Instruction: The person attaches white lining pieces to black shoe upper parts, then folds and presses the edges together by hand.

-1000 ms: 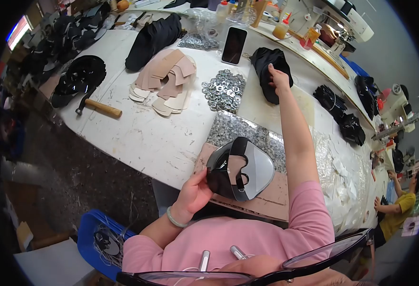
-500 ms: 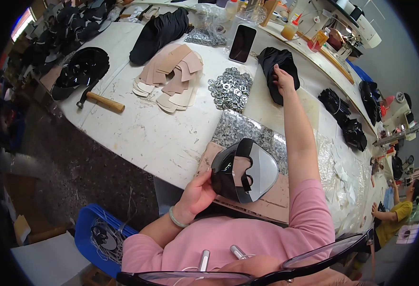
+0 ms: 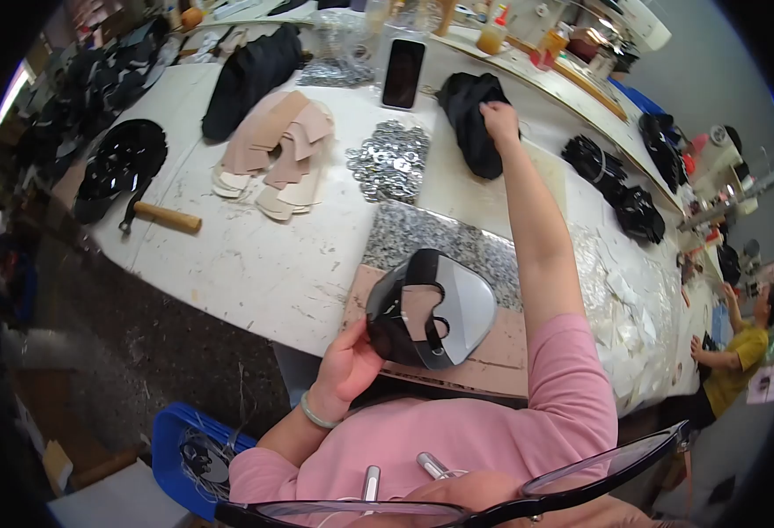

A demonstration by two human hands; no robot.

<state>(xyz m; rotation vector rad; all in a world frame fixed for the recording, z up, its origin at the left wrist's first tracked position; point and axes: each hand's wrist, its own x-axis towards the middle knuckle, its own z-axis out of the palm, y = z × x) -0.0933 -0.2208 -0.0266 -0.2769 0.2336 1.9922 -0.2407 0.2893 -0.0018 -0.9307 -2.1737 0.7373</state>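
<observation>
In front of my chest a glossy black cap-like shell (image 3: 390, 321) with a smooth grey peak lies on a pinkish board (image 3: 492, 356). My left hand (image 3: 352, 363) grips the shell's left edge between thumb and fingers. My right hand (image 3: 499, 125) is stretched far forward, its fingers pinched on the right side of a pile of black fabric pieces (image 3: 470, 145). Whether one piece or several is between those fingers is hidden. A speckled stone slab (image 3: 440, 238) lies just beyond the shell.
Shiny metal rings (image 3: 391, 158) lie heaped near a phone (image 3: 403, 75). Beige pieces (image 3: 272, 145), more black fabric (image 3: 250, 79), a hammer (image 3: 167, 217) and a black shell (image 3: 123, 163) are on the left. Clear plastic (image 3: 624, 299) covers the right. A person in yellow (image 3: 743, 356) works farther right.
My right fingers have closed more tightly on the black fabric. The view has turned slightly, shifting everything on the table leftward. My left hand keeps its hold on the shell.
</observation>
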